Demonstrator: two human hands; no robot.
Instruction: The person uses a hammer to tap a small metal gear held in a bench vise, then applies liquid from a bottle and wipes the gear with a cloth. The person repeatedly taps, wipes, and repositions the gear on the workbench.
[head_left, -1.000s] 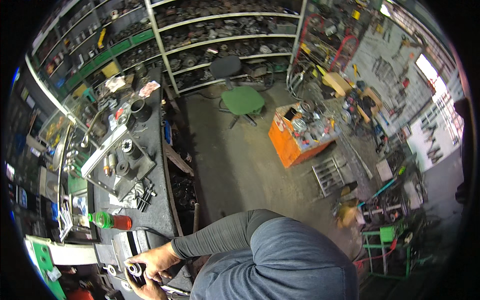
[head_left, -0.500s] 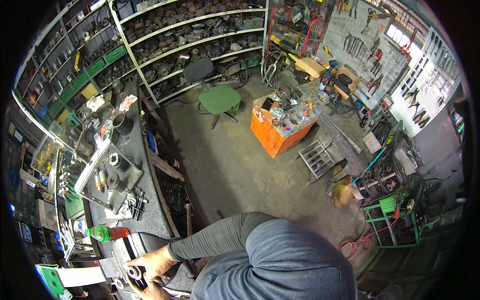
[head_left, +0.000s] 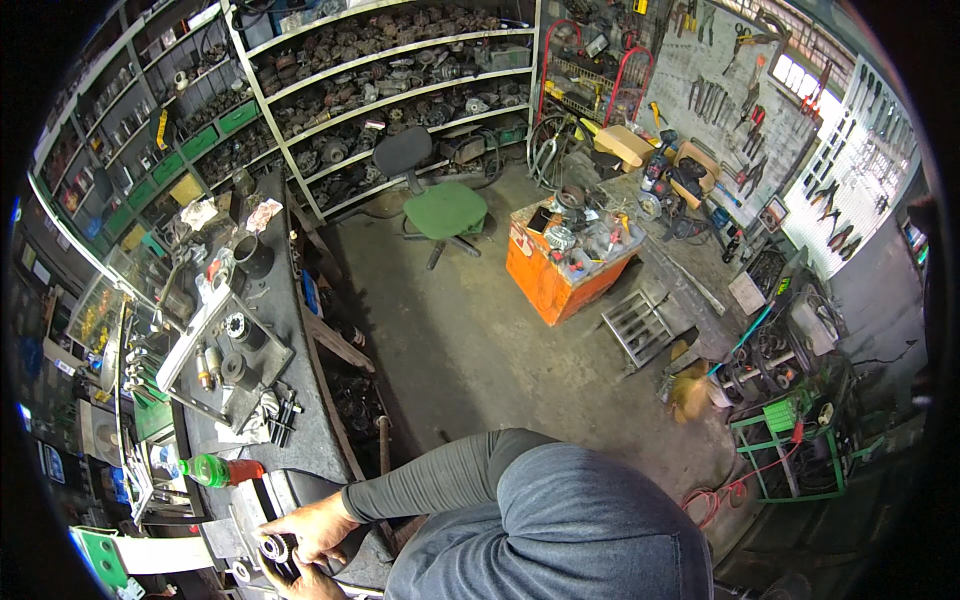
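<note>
At the bench's near left end, my right hand [head_left: 318,528], in a dark sleeve, has its fingers closed around a small ring-shaped metal part [head_left: 274,547]. Just below it my left hand [head_left: 308,584] supports the same part from the near side; the picture's lower edge cuts this hand off. The part's round face, with a dark centre, points upward, and fine detail on it is too small to tell. Beneath the hands lies a grey metal block [head_left: 262,500]. A green-and-red plastic bottle [head_left: 222,471] lies on its side just beyond.
Along the left runs a dark workbench [head_left: 325,430] with a metal frame [head_left: 190,345] and loose cylindrical parts. A green chair [head_left: 445,213] stands before shelves [head_left: 385,69] full of parts. An orange cabinet [head_left: 555,285] stands mid-room; a tool board [head_left: 720,90] hangs at right.
The view has shifted slightly, so the room appears a little lower and to the right. Both hands stay at the ring-shaped metal part, with little visible movement.
</note>
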